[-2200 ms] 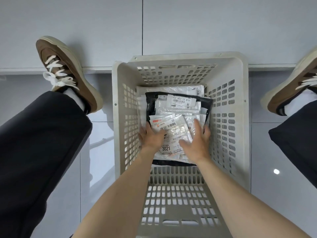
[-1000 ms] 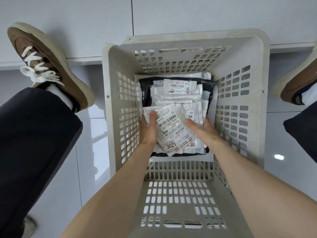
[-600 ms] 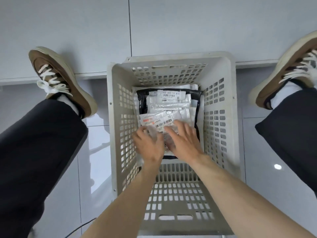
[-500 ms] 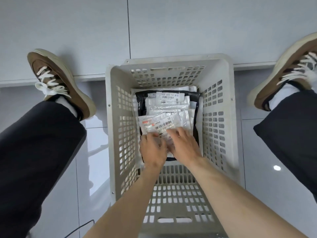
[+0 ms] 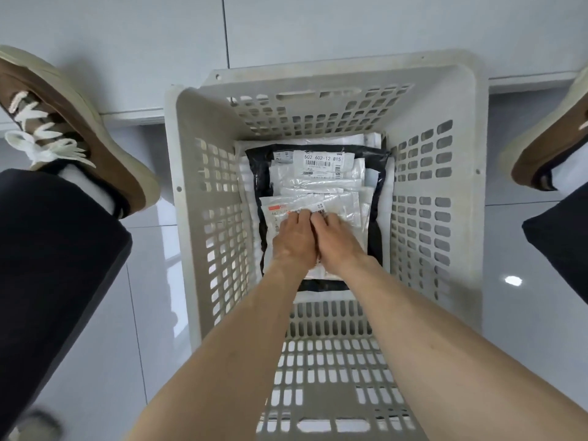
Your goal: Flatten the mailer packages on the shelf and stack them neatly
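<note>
Top clear mailer [image 5: 331, 211] lying on mailer stack [image 5: 318, 173] at crate [image 5: 445, 100] bottom, long axis running left-right. Left hand [image 5: 294, 238] and right hand [image 5: 337, 241] pressing side by side on it, fingers flat, together, pointing away from person. Both equally near, unpressed ends lying outward either side.

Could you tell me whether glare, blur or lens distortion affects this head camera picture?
Head view: wide-angle bending bows the perforated white plastic basket rim; a bright glare spot sits on the glossy grey floor tile; the bottom-left corner is smeared; the white label reading 502 602-12 B15 stays sharp.
</note>
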Demonstrator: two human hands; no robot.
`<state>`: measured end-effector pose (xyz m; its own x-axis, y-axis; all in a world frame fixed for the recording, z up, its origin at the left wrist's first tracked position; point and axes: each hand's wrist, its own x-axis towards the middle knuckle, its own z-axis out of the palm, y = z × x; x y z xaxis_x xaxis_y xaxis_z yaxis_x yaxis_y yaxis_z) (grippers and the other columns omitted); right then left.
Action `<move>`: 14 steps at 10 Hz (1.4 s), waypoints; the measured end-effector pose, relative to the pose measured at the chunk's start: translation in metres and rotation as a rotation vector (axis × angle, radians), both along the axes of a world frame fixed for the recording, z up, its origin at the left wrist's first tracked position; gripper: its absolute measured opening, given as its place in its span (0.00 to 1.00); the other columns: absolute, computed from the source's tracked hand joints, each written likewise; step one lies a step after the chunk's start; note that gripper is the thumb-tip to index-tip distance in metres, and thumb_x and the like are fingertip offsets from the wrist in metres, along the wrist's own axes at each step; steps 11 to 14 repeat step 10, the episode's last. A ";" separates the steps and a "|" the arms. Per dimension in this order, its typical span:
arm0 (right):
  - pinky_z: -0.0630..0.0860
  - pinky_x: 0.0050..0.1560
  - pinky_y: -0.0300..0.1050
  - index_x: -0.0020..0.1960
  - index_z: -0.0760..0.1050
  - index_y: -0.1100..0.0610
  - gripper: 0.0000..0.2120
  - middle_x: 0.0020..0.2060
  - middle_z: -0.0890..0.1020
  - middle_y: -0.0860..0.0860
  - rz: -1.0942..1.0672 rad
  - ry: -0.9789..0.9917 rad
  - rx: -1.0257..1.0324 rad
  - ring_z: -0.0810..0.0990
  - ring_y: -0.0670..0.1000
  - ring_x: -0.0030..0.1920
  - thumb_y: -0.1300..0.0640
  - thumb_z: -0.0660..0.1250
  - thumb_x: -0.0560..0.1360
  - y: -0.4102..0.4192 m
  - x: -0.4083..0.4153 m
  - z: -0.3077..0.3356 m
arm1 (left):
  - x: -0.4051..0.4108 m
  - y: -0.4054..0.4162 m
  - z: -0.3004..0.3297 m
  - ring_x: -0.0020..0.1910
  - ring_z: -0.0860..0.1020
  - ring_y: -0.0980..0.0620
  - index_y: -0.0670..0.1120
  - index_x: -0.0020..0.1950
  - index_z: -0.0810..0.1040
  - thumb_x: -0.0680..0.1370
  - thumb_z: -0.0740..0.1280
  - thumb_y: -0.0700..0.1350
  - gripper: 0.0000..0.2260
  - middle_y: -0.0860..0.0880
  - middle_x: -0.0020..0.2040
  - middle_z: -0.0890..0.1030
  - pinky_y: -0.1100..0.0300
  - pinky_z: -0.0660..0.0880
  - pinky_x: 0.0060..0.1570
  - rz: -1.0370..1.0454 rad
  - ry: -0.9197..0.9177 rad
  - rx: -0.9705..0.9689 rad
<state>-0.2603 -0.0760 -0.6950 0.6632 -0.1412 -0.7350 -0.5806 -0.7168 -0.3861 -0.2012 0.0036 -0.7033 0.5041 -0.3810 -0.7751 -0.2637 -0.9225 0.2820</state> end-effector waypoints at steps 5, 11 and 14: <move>0.60 0.72 0.53 0.79 0.42 0.45 0.55 0.75 0.55 0.50 -0.747 -0.131 0.131 0.56 0.52 0.75 0.47 0.78 0.67 -0.014 -0.036 0.052 | -0.013 0.016 0.046 0.78 0.54 0.48 0.51 0.79 0.36 0.75 0.73 0.45 0.49 0.45 0.80 0.48 0.46 0.57 0.75 0.977 0.264 -0.356; 0.62 0.74 0.54 0.80 0.41 0.52 0.41 0.79 0.52 0.51 -0.598 0.082 0.145 0.58 0.56 0.77 0.57 0.65 0.78 -0.027 -0.046 0.130 | -0.004 0.042 0.110 0.75 0.62 0.46 0.55 0.80 0.51 0.78 0.66 0.43 0.35 0.53 0.80 0.54 0.58 0.69 0.63 0.664 0.129 -0.335; 0.62 0.74 0.54 0.80 0.41 0.52 0.41 0.79 0.52 0.51 -0.598 0.082 0.145 0.58 0.56 0.77 0.57 0.65 0.78 -0.027 -0.046 0.130 | -0.004 0.042 0.110 0.75 0.62 0.46 0.55 0.80 0.51 0.78 0.66 0.43 0.35 0.53 0.80 0.54 0.58 0.69 0.63 0.664 0.129 -0.335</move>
